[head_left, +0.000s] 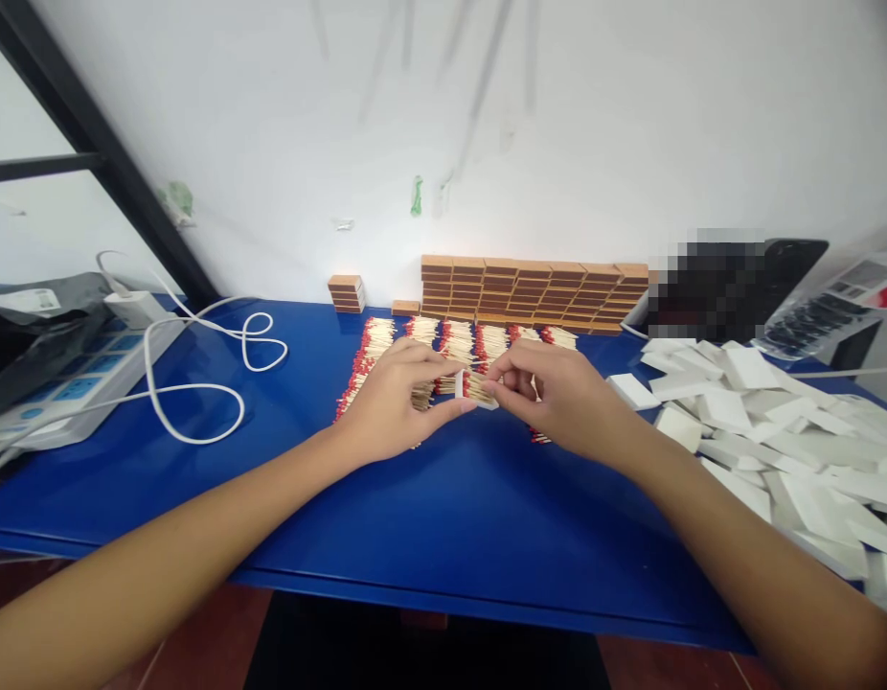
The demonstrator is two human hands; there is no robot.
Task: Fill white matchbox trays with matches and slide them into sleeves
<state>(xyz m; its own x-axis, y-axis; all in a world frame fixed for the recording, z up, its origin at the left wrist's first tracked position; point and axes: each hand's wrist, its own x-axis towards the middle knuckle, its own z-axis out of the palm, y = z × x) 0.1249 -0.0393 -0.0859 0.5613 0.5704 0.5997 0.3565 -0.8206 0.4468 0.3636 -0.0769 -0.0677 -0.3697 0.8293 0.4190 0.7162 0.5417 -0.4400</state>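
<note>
A small white matchbox tray (459, 382) is held just above the blue table, with red-tipped matches (476, 387) lying in it. My left hand (395, 398) grips the tray's left end between thumb and fingers. At its right end, the closed fingers of my right hand (551, 388) are on the pale ends of the matches. Behind and under my hands, more matches (443, 337) lie in several rows with red heads mostly to the left. My hands hide part of these rows.
Brown matchboxes (534, 287) are stacked along the wall, with a smaller stack (346, 293) to their left. White trays (766, 402) are heaped at the right, near a dark phone (795, 278). A power strip (77, 388) and white cable (192, 441) occupy the left.
</note>
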